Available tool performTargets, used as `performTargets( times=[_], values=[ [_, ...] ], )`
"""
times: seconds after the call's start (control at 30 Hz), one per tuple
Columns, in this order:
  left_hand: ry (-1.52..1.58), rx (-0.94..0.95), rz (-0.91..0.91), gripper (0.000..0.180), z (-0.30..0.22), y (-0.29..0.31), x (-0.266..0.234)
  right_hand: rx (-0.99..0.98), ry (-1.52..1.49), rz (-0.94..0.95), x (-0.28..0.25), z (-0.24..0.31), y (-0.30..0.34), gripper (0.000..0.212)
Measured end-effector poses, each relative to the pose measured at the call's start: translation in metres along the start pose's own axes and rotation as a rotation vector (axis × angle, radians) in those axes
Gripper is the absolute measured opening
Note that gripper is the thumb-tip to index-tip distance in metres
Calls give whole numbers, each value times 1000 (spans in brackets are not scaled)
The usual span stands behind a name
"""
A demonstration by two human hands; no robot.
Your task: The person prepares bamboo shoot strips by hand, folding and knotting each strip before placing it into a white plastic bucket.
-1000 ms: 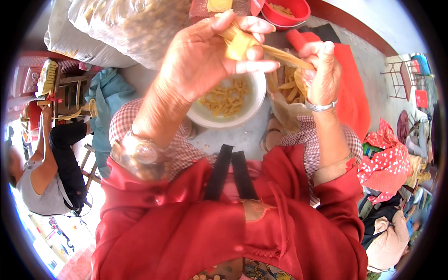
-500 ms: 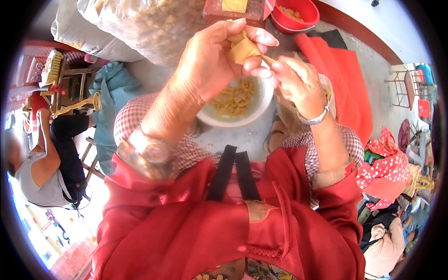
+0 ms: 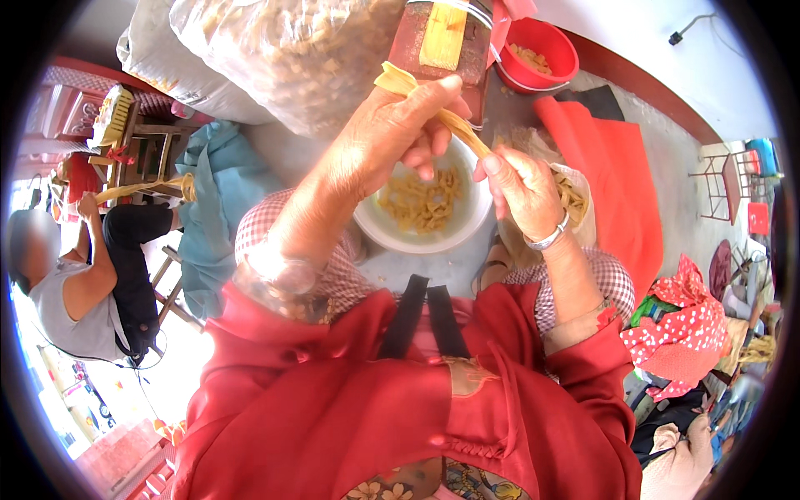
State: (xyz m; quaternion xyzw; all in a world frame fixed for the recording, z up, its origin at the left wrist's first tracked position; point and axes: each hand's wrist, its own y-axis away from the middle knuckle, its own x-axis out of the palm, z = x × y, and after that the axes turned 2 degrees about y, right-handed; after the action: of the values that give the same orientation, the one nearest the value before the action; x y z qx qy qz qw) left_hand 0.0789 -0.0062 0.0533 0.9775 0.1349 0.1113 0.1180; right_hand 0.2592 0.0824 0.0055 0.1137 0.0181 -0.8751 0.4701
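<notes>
A long, soft yellow strip, like tofu skin (image 3: 460, 127), is stretched between my two hands above a white basin. My left hand (image 3: 387, 133) grips it between thumb and fingers, and its folded, flared end sticks out past the thumb. The other end is pinched by my right hand (image 3: 527, 193), which wears a silver bracelet. Below, the white basin (image 3: 422, 247) holds several small yellow knotted pieces (image 3: 427, 204). A pale cloth bag (image 3: 590, 218) with similar yellow pieces sits beside my right wrist.
A red bench (image 3: 407, 52) ahead bears a stack of flat yellow strips (image 3: 444, 37). Right of it stands a red bucket (image 3: 562, 73) with yellow pieces. A big clear bag (image 3: 292, 58) of pieces is at the far left. A seated person (image 3: 79, 292) at left holds another yellow strip (image 3: 142, 190).
The strip was folded in a loop around my left fingers; it now runs out straight between both hands. My left hand has turned, and the view has shifted slightly.
</notes>
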Motion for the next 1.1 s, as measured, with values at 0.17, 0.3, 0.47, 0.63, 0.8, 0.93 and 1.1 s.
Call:
performTargets(
  times=[0.17, 0.3, 0.47, 0.63, 0.8, 0.93, 1.1],
  values=[
    [-13, 1, -19, 24, 0, -8, 0, 101, -149, -51, 10, 6, -11, 38],
    [178, 42, -99, 17, -3, -13, -4, -83, -43, -19, 3, 16, -21, 37],
    [283, 113, -83, 15, -22, -16, -32, -343, 201, -60, -8, 36, -40, 37],
    [188, 262, -109, 15, -54, -44, -36, -510, 511, -168, -34, 63, -86, 35],
    [-90, 133, -229, 24, -97, -57, -9, -469, 600, -387, -55, 56, -128, 33],
    [-310, 358, -373, 20, -35, -138, -45, -350, 983, -468, -61, 24, -157, 18],
    [-634, 202, -651, 24, -7, -125, -77, -228, 850, -386, -53, -25, -130, 22]
  ],
)
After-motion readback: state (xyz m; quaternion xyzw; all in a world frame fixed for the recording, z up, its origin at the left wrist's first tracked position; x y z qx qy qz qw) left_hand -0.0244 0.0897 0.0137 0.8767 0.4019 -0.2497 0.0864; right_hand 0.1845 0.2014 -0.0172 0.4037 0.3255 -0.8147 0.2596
